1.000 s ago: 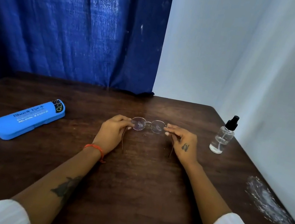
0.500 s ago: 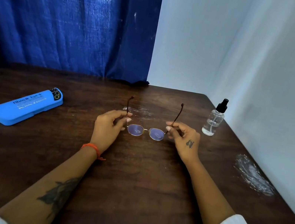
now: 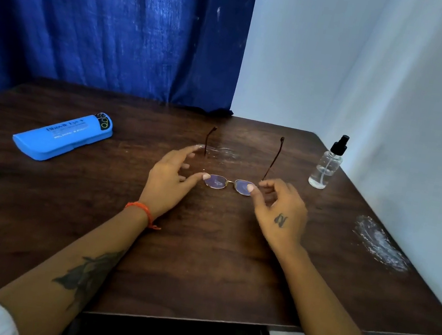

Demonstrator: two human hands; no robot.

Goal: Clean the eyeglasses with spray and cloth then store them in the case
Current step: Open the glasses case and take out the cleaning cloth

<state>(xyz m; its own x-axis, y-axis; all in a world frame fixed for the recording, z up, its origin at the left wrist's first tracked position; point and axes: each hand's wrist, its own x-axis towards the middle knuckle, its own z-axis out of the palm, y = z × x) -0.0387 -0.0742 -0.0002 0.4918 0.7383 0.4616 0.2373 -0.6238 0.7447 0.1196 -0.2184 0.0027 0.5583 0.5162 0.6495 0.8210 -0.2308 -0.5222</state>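
I've got the eyeglasses (image 3: pixel 228 182) sitting mid-table, lenses toward me, temples unfolded and pointing at the far edge, probably laid open so both lenses are reachable for spraying. My left hand (image 3: pixel 168 180) has its fingers spread and loose, thumb tip at the left lens rim; my right hand (image 3: pixel 280 209) is loosely curled, thumb tip just touching the right rim, neither pinching that I can see. The spray bottle (image 3: pixel 325 167) stands upright near the far right corner, the blue glasses case (image 3: pixel 62 136) lies closed toward the left edge, and clear plastic wrap (image 3: pixel 381 244) lies by the right edge. No cloth in view. Versus half a second ago: both hands were pinching the frame at the hinges; now the fingers have let go.
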